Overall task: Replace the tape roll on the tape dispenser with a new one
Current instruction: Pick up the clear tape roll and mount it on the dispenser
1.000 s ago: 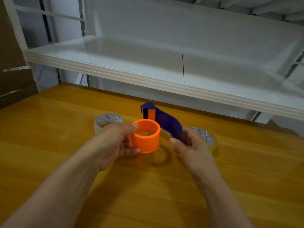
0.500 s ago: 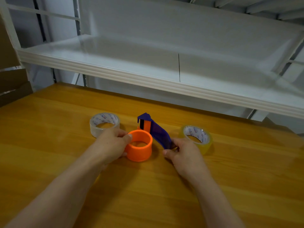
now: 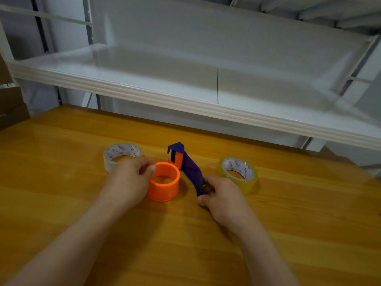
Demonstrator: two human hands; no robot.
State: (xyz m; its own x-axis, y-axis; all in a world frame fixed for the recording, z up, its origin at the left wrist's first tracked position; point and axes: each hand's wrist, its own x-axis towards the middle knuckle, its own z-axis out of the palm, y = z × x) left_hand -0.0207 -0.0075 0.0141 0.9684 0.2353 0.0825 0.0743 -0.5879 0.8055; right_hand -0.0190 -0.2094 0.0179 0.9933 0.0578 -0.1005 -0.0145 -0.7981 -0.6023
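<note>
The left hand (image 3: 128,180) covers the near side of the clear roll (image 3: 121,155) and the left wall of the orange hub (image 3: 164,185). The right hand (image 3: 221,196) hides the lower end of the dispenser (image 3: 188,168), so its grip there cannot be made out. Print on both roll cores, clear and yellow roll (image 3: 238,174), is too small to read, and both forearms run off the bottom edge.

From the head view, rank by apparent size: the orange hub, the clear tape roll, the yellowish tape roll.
Largest to smallest, as they look:
1-2. clear tape roll and yellowish tape roll: look alike, and the left hand covers part of the clear one, so no ranking.
3. orange hub: slightly narrower, though nearer the camera.
</note>
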